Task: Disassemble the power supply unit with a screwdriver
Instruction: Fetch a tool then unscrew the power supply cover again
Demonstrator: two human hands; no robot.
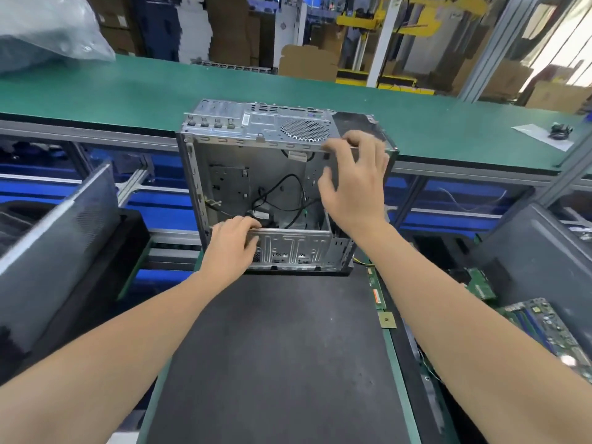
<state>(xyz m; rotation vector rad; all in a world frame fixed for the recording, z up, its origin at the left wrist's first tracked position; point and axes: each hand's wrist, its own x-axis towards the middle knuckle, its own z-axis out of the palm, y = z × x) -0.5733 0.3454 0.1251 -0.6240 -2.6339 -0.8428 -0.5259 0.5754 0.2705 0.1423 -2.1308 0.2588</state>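
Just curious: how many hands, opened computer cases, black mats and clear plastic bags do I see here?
2 hands: left hand, right hand
1 open metal computer case
1 black mat
1 clear plastic bag
Total: 5

A warehouse teardown line for electronics. A gutted case [256,168] stands under the left hand [232,241] and right hand [355,184]. Beyond them runs a long green bench [128,91], with stacked boxes [230,33] behind it and blue bins [166,200] under it. Circuit boards [538,325] lie heaped right of the right hand.
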